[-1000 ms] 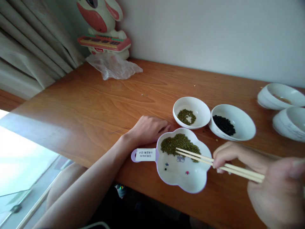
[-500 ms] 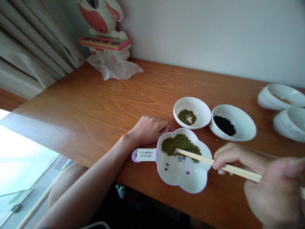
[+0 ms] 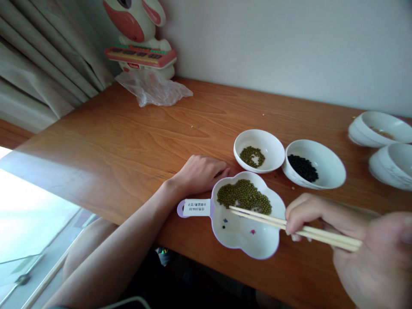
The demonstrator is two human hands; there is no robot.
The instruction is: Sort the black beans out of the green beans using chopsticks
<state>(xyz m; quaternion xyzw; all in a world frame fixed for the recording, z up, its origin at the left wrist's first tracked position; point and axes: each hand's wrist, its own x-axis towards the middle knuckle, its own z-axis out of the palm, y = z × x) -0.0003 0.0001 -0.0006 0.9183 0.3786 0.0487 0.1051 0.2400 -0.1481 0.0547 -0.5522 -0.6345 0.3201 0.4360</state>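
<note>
My right hand (image 3: 341, 231) is closed around a pair of wooden chopsticks (image 3: 309, 231), whose tips lie inside a white flower-shaped dish (image 3: 257, 242) with a purple rim, just below a heap of green beans (image 3: 244, 195). One dark bean (image 3: 223, 227) sits apart near the dish's lower left. My left hand (image 3: 201, 174) rests on the table beside the dish, fingers curled; whether they hold anything is hidden. Behind the dish stand a white bowl (image 3: 273, 150) with some green beans and another white bowl (image 3: 331, 165) with black beans.
Two more white bowls (image 3: 394, 124) (image 3: 389, 165) stand at the right edge. A crumpled plastic bag (image 3: 157, 92) lies before a toy keyboard figure (image 3: 141, 53) at the back left. The wooden table's (image 3: 128, 128) left edge borders a bright glass area.
The chopstick tips have moved down and left from the green beans, and are slightly farther apart. Some beans near them have shifted. My left hand stays in place.
</note>
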